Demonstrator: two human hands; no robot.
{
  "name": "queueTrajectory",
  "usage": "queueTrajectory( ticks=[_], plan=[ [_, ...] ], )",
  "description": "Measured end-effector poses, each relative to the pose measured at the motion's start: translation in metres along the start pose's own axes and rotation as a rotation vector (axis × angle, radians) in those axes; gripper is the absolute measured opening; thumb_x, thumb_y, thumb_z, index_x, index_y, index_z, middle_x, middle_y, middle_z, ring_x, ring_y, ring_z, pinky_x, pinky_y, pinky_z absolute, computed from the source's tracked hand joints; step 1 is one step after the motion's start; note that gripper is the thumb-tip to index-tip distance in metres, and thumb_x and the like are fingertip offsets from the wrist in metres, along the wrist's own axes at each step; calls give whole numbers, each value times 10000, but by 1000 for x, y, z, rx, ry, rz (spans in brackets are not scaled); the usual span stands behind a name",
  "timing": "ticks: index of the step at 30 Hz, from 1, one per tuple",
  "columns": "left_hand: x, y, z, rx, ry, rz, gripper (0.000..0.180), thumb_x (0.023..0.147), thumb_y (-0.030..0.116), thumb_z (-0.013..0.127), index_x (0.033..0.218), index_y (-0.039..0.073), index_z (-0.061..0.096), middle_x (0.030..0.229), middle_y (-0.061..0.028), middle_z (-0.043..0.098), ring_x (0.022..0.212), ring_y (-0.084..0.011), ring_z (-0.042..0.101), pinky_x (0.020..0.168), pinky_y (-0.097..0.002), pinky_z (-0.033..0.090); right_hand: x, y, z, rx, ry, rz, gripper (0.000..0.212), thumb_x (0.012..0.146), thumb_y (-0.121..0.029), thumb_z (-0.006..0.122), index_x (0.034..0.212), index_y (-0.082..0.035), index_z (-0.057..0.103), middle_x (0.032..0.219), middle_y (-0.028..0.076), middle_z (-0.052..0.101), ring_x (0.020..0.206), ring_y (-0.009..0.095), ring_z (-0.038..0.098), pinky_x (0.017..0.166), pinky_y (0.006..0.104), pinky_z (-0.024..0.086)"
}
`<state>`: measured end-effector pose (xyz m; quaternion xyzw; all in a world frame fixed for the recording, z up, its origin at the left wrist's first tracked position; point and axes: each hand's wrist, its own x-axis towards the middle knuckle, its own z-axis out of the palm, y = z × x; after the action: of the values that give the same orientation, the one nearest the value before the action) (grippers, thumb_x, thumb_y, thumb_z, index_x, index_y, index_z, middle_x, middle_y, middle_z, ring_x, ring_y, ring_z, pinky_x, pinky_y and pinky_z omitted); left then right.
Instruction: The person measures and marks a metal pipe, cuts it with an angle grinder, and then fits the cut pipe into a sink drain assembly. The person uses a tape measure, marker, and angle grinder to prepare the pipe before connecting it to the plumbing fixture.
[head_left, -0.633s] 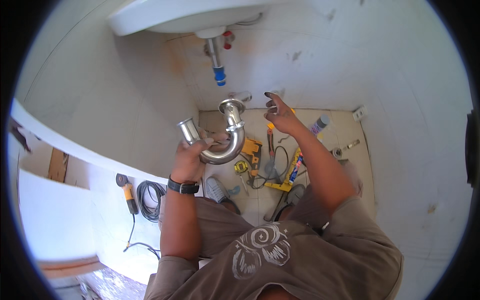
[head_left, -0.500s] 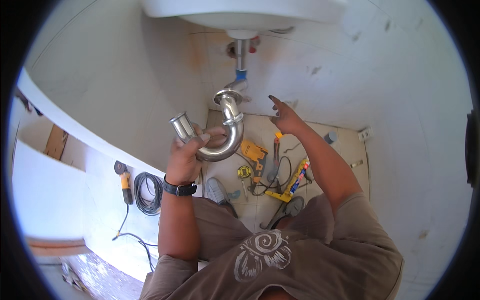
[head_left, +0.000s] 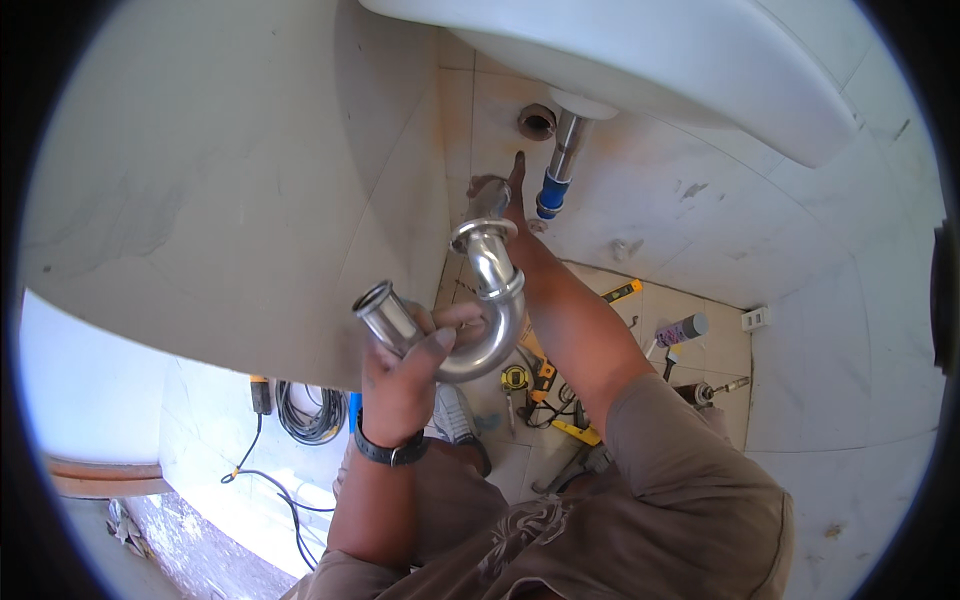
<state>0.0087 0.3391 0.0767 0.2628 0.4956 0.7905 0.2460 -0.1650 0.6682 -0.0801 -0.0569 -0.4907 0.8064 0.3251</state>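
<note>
My left hand (head_left: 400,385), with a black watch strap at its wrist, is closed round the lower bend of a shiny chrome P-trap pipe (head_left: 492,345). The trap's short open end tilts up at the left, and a flange ring sits on its longer arm. At the trap's far end is my right hand (head_left: 514,200), its fingers on both sides of the pipe and partly hidden by it. Just right of that hand hangs the sink's chrome drain tailpiece (head_left: 568,145), with a blue wrap (head_left: 552,193) at its lower end. A round wall drain hole (head_left: 537,122) lies beyond.
Overhead is the white sink (head_left: 640,60); a pale panel (head_left: 250,180) stands at the left. On the tiled floor are a tape measure (head_left: 514,377), a yellow-and-black drill (head_left: 542,375) and a spray can (head_left: 683,330). A coiled cable (head_left: 310,412) lies beyond the panel.
My right hand has moved from open air to the trap's far end and closed on it. The view has shifted, showing the wall hole and tailpiece more plainly. My left hand keeps its hold.
</note>
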Motion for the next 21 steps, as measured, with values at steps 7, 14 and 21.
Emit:
queueTrajectory(
  ticks=[7,14,21],
  plan=[
    [-3,16,-19,-73,-34,-26,178,880,-8,564,1037,10,482,1202,-335,666,1107,-436,699,961,-513,591,54,-35,22,-60,-153,-188,922,988,-735,337,1401,75,494,1353,213,590,1150,386,622,1024,482,450],
    [8,24,-30,-141,-49,-79,183,878,-18,576,1036,12,489,1214,-334,660,1129,-428,692,981,-509,585,79,-35,36,210,205,-7,533,1071,-413,459,1524,-218,256,1379,180,587,1057,358,672,896,478,535],
    [17,22,-32,-128,-20,-83,192,866,16,583,1038,30,501,1182,-319,678,1048,-420,733,901,-484,628,73,-38,42,280,148,-120,512,1078,-382,458,1523,-259,236,1375,177,587,1044,372,675,896,488,550]
  ],
)
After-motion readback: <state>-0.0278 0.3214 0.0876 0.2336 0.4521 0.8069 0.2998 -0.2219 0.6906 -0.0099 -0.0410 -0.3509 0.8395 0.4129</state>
